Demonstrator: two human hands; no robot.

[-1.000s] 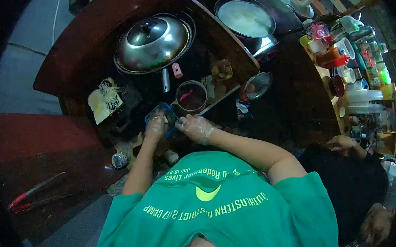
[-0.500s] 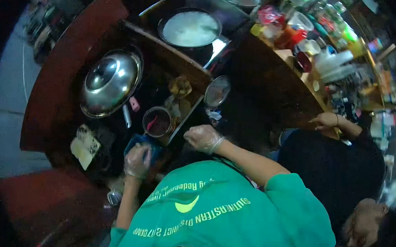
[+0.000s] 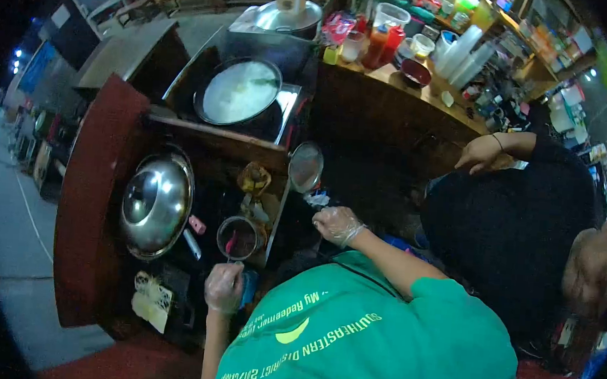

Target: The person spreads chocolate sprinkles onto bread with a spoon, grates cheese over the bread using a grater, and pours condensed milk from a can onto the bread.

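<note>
My left hand [image 3: 224, 287], in a clear plastic glove, is closed at the near side of a round dark container [image 3: 251, 229] with a pink utensil [image 3: 231, 241] inside. Its palm side is hidden, so I cannot make out what it holds. A blue object [image 3: 249, 288] lies beside it. My right hand [image 3: 339, 226], also gloved, has its fingers curled in near a crumpled white wrapper [image 3: 317, 199]. Whatever may be inside its grip is hidden. Past that hand stands a round mesh strainer [image 3: 306, 167].
A domed metal lid [image 3: 155, 204] lies left of a white-handled tool [image 3: 192, 244]. Behind is a wide pan of pale liquid [image 3: 241, 92]. Bottles and cups crowd the counter [image 3: 463, 115]. At right, a person in black rests a hand [image 3: 478, 154] near its edge.
The view has tilted up and turned, showing more of the background. My left hand has shifted from over the blue object to its left side. My right hand stays curled.
</note>
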